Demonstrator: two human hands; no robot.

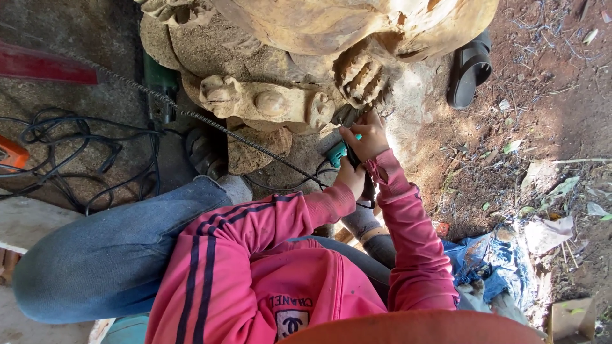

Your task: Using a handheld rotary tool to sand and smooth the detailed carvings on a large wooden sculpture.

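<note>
Dirt ground w/ leaf litter at 3 o'clock, my right hand [366,137] clamped on a small teal rotary tool [336,153], left hand [350,178] gripped below to steady it vs the wood carving [306,38] at 12.

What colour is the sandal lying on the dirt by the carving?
Black sandal, seen in the head view.

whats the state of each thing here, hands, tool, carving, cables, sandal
right hand: gripping the tool near its tip, at the carving
left hand: closed on the tool's rear part
tool: held in both hands, tip against the wood
carving: pale bare wood, coated in dust
cables: loose and tangled on the ground
sandal: off the foot, lying on the dirt
</note>
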